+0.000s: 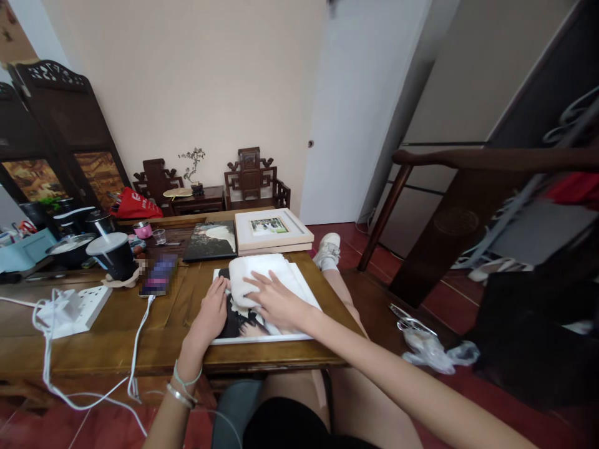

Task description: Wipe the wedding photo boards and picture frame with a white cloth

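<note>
A white-framed picture (299,293) lies flat on the wooden table (116,340) in front of me. A folded white cloth (255,271) rests on its glass. My right hand (276,302) lies flat on the cloth's near edge, fingers stretched out and pressing down. My left hand (210,315) rests open on the frame's left side, fingers spread over the dark photo. Two bracelets circle my left wrist.
Behind lie a dark unframed print (210,240) and a stacked white frame (274,231). To the left are a phone (159,274) on a charging cable, a power strip (77,308), a black cup (115,255) and pots. A wooden chair (468,206) stands right.
</note>
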A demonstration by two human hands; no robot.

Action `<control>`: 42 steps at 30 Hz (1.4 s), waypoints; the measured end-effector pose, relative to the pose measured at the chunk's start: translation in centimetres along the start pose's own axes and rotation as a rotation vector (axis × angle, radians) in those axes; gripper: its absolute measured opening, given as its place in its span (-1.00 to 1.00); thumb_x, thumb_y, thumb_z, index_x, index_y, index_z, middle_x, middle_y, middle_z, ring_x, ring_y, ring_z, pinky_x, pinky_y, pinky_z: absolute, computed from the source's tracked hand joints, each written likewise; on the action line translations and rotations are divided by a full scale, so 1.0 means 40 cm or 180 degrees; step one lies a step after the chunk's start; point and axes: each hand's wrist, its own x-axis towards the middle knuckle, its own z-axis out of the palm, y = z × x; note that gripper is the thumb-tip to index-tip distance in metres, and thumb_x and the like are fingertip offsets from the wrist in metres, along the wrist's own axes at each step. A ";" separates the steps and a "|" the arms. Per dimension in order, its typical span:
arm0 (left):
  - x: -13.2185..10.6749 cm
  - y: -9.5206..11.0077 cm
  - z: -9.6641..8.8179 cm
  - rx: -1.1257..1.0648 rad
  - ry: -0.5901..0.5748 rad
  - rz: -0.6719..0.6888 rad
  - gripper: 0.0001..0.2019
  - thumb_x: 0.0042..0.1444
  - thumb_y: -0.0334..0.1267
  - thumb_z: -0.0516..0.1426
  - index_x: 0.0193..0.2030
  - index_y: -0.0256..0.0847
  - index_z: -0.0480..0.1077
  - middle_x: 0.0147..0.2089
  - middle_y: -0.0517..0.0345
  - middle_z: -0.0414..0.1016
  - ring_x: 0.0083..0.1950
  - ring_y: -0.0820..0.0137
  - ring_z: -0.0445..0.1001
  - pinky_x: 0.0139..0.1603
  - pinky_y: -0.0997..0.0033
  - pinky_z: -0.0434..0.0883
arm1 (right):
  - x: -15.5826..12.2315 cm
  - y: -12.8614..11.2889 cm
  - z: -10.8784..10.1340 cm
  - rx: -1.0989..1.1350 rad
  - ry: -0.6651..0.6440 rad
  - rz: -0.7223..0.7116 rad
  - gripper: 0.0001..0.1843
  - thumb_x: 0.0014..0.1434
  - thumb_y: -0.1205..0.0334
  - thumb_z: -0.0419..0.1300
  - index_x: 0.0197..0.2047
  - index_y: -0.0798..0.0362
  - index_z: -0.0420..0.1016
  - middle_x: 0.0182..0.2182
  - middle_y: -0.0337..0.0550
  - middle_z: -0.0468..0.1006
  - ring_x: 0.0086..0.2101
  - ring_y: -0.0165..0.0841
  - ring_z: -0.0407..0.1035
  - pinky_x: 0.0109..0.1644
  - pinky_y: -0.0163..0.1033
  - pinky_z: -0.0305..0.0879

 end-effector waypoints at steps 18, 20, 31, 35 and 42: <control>-0.008 0.036 -0.020 -0.0189 0.0020 -0.0122 -0.57 0.28 -0.30 -0.15 0.23 -0.31 0.22 0.37 -0.19 0.13 0.40 0.21 0.08 0.36 -0.01 0.07 | -0.063 0.006 0.003 0.0065 0.0217 0.0632 -0.62 0.19 0.33 0.06 0.07 0.10 0.46 0.24 0.10 0.26 0.28 0.02 -0.05 0.26 0.32 -0.11; -0.007 0.055 -0.035 -0.0330 0.0217 -0.0021 -0.57 0.28 -0.27 -0.14 0.24 -0.32 0.22 0.37 -0.17 0.13 0.39 0.25 0.09 0.38 0.07 0.06 | -0.028 -0.002 0.006 -0.0009 0.0169 0.0651 -0.59 0.18 0.34 0.07 0.10 0.08 0.44 0.25 0.11 0.24 0.28 0.05 -0.05 0.23 0.35 -0.08; -0.015 0.116 -0.087 -0.0973 0.0532 -0.0337 -0.51 0.33 -0.10 -0.21 0.15 -0.32 0.34 0.22 -0.10 0.38 0.27 0.29 0.31 0.33 0.15 0.18 | -0.146 -0.109 -0.025 0.0851 -0.0050 -0.0874 -0.64 0.08 0.39 0.08 -0.08 0.02 0.54 0.26 -0.10 0.26 0.32 -0.22 -0.14 0.37 0.11 -0.31; -0.035 0.112 -0.083 -0.0618 -0.0081 0.0007 -0.55 0.31 -0.12 -0.12 0.20 -0.27 0.31 0.29 -0.06 0.29 0.34 0.28 0.21 0.36 0.12 0.12 | -0.217 -0.077 -0.032 0.0909 0.0134 -0.0502 -0.63 0.00 0.46 0.06 -0.15 0.06 0.54 0.19 0.04 0.35 0.29 -0.27 -0.02 0.37 0.02 -0.20; -0.038 0.089 -0.072 -0.0294 -0.0248 0.0267 -0.61 0.27 -0.22 -0.05 0.19 -0.19 0.33 0.32 0.00 0.24 0.37 0.26 0.15 0.36 0.08 0.12 | -0.135 0.014 -0.022 0.0740 0.0530 0.0301 -0.70 0.15 0.42 -0.02 -0.16 0.10 0.50 0.02 0.08 0.49 0.15 -0.11 0.22 0.23 0.07 0.07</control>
